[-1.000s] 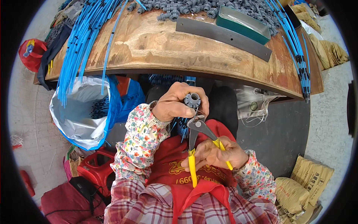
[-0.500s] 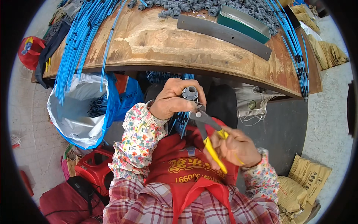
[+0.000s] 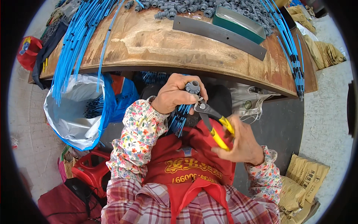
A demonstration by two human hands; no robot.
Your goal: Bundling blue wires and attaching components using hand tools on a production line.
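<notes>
My left hand (image 3: 174, 94) is closed round a grey ribbed plastic fitting (image 3: 192, 87), its round open end facing up. Thin blue strips with black bands (image 3: 180, 121) hang below that hand; whether they join the fitting is hidden. In my right hand (image 3: 244, 143) is a pair of cutting pliers (image 3: 203, 108) with yellow handles, held with the handles spread. The pliers' jaws meet the fitting's lower side by my left thumb, where a small pale bit shows between them.
Ahead stands a wooden table (image 3: 149, 48) with a heap of grey fittings (image 3: 203, 5), a green tray (image 3: 238, 24) and a flat metal bar (image 3: 220, 37). Long blue strips (image 3: 80, 44) overhang its left edge above a white-lined sack (image 3: 71, 123). A red stool (image 3: 91, 170) is at lower left.
My right hand has moved up and right, its grip on the pliers now round both handles. The jaws shifted slightly right, and the fitting tilted a little.
</notes>
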